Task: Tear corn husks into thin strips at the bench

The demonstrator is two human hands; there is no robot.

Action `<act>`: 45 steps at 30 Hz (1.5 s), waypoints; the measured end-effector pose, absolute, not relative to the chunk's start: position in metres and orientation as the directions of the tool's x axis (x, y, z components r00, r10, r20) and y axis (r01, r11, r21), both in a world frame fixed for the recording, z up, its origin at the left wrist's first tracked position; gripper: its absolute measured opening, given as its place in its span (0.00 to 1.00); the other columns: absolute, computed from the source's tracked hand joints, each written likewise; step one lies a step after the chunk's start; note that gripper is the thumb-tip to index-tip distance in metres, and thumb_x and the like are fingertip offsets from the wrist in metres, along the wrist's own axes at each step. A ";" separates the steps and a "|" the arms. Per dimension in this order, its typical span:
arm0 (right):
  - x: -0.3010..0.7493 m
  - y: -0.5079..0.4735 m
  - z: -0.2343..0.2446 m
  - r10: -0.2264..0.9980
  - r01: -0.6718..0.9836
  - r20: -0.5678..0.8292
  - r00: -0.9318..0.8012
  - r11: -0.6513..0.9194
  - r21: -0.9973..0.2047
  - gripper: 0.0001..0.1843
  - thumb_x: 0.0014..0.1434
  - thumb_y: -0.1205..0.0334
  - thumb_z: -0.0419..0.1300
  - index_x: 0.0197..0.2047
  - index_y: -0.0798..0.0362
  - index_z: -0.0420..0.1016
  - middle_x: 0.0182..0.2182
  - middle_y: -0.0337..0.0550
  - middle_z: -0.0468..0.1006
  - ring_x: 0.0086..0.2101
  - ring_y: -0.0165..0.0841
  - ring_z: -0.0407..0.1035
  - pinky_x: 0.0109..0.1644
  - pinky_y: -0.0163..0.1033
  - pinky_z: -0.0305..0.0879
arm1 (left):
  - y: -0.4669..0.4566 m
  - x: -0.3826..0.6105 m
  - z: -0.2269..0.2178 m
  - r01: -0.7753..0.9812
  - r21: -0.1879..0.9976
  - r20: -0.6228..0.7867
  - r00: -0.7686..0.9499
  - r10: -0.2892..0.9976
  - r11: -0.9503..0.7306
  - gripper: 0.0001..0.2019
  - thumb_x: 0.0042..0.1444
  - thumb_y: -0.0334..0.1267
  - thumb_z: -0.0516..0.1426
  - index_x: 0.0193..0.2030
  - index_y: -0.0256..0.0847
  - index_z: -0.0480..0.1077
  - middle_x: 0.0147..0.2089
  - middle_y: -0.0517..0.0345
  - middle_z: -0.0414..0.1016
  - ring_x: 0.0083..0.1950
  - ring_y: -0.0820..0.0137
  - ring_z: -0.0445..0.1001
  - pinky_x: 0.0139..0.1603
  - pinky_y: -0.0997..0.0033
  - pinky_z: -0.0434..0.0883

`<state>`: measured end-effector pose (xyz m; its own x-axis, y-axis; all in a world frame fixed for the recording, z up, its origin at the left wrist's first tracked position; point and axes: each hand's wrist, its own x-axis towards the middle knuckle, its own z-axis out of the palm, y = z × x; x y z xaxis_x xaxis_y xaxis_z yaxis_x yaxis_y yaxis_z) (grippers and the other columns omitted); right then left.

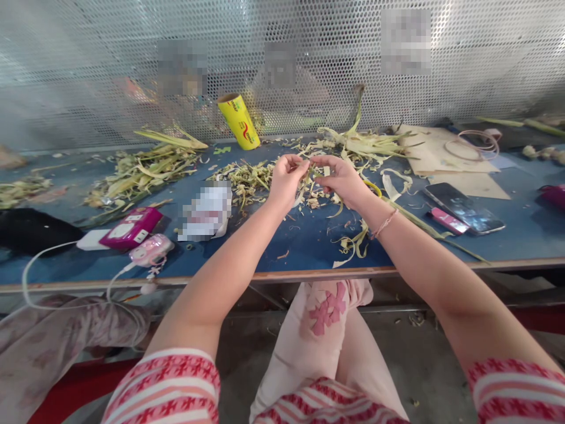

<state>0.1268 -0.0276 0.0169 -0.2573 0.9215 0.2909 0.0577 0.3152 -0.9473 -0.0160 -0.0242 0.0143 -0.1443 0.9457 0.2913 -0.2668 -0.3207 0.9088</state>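
Over the blue table, my left hand [286, 179] is closed in a pinch, its thumb and forefinger nearly touching the fingertips of my right hand [339, 178]. Between them is a thin, pale green plant strip [311, 172], small and partly covered by the fingers. My right hand is also pinched at its fingertips, with a thin bracelet on the wrist. Under and around both hands lie curled plant scraps [251, 179]. Behind my right hand is a bundle of pale green stalks and leaves [359, 141]. A yellow band [373, 187] shows beside the right wrist.
A yellow cardboard tube [239, 122] leans by the perforated metal panel [300, 70]. More leaf scraps [152, 165] lie leftward, near a pink box [131, 227] and a cabled pink device [151, 250]. Rightward are a phone [463, 207] and cardboard [450, 153]. Another person's leg [66, 335] shows lower left.
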 end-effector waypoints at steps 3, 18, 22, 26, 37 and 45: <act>0.128 -0.028 0.018 0.919 0.046 0.313 -0.239 0.333 -0.942 0.24 0.52 0.70 0.63 0.53 0.50 0.73 0.55 0.44 0.71 0.25 0.20 0.64 0.25 0.30 0.65 | -0.026 -0.015 0.012 -0.223 0.927 0.286 -0.094 0.953 -0.301 0.07 0.54 0.35 0.62 0.32 0.40 0.67 0.32 0.61 0.69 0.34 0.76 0.70 0.36 0.76 0.67; 0.126 -0.030 0.017 0.854 0.150 0.452 -0.256 0.497 -0.855 0.15 0.57 0.68 0.59 0.48 0.50 0.77 0.48 0.43 0.76 0.30 0.26 0.68 0.36 0.36 0.71 | -0.021 -0.017 0.003 -0.043 0.939 0.337 -0.097 0.936 -0.343 0.17 0.53 0.55 0.61 0.33 0.41 0.72 0.21 0.63 0.61 0.21 0.78 0.59 0.24 0.74 0.62; 0.124 -0.032 0.018 0.839 0.194 0.473 -0.270 0.528 -0.826 0.17 0.56 0.70 0.59 0.48 0.51 0.77 0.47 0.43 0.77 0.26 0.25 0.64 0.34 0.37 0.70 | -0.022 -0.016 0.001 0.013 0.929 0.369 -0.107 0.923 -0.370 0.17 0.56 0.55 0.58 0.34 0.42 0.71 0.19 0.63 0.59 0.19 0.77 0.58 0.23 0.73 0.61; 0.123 -0.035 0.018 0.845 0.197 0.464 -0.265 0.519 -0.832 0.17 0.56 0.69 0.61 0.49 0.50 0.76 0.48 0.43 0.76 0.25 0.23 0.63 0.31 0.36 0.69 | -0.027 -0.015 0.003 0.060 0.903 0.429 -0.162 0.889 -0.425 0.12 0.57 0.50 0.60 0.34 0.42 0.71 0.24 0.61 0.67 0.21 0.77 0.61 0.24 0.73 0.62; 0.126 -0.029 0.017 0.891 0.104 0.405 -0.204 0.431 -0.896 0.24 0.53 0.70 0.60 0.54 0.49 0.74 0.53 0.43 0.74 0.28 0.24 0.65 0.27 0.32 0.66 | -0.031 -0.012 0.010 -0.071 0.905 0.406 -0.149 0.902 -0.419 0.15 0.48 0.45 0.68 0.41 0.46 0.72 0.42 0.55 0.74 0.28 0.76 0.69 0.26 0.72 0.64; 0.130 -0.033 0.024 0.916 -0.019 0.304 -0.262 0.310 -0.951 0.29 0.53 0.72 0.58 0.59 0.51 0.70 0.58 0.44 0.71 0.24 0.20 0.60 0.22 0.29 0.60 | -0.035 -0.012 0.010 -0.073 0.913 0.394 -0.084 0.915 -0.400 0.18 0.48 0.44 0.68 0.44 0.46 0.72 0.46 0.54 0.75 0.27 0.78 0.68 0.26 0.74 0.65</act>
<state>0.1298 -0.0331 0.0235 -0.2623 0.9160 0.3035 -0.0186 0.3097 -0.9507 -0.0121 -0.0346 0.0098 -0.0840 0.9151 0.3944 -0.0730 -0.4004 0.9134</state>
